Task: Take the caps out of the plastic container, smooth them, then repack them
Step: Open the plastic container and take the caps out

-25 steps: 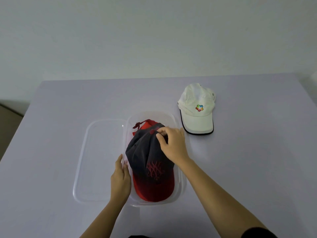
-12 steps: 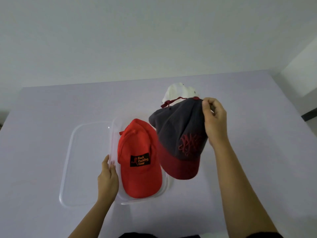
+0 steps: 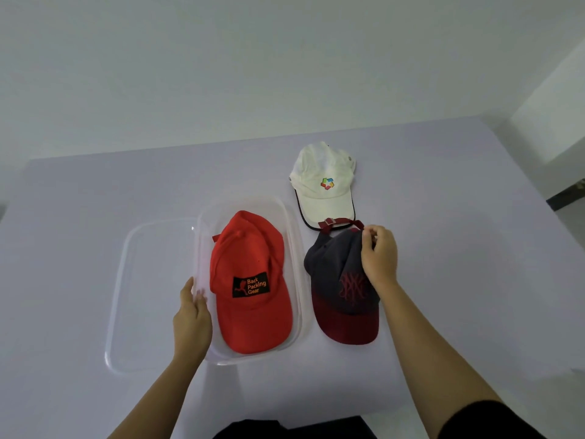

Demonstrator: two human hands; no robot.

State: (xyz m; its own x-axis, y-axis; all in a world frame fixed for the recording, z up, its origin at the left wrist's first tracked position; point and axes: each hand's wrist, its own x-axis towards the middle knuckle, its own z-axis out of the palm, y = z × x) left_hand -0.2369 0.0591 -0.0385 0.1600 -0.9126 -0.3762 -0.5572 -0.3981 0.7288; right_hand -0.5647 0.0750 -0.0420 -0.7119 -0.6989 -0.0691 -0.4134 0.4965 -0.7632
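R hand pinches the back of the crown of the grey cap btw thumb & curled fingertips, near the dark red strap; the cap sits on the table at 3 o'clock of the plastic container, just beside its wall, dark red brim pointing to 6 o'clock, strap end to 12 o'clock; can't tell if the crown is lifted off the table; the strap crosses the brim edge of the white cap, touching or just above, can't tell which.

White cap lies flat at approx 1 o'clock of the container, colour logo up, black-edged brim toward 6 o'clock.

Red cap is inside the container, brim to 6 o'clock, black "Back Packing Gear" patch facing up.

L hand has fingers straight & relaxed, laid against the container's 9 o'clock wall, nothing pinched.

Clear lid lies flat at 9 o'clock, tucked against the container.
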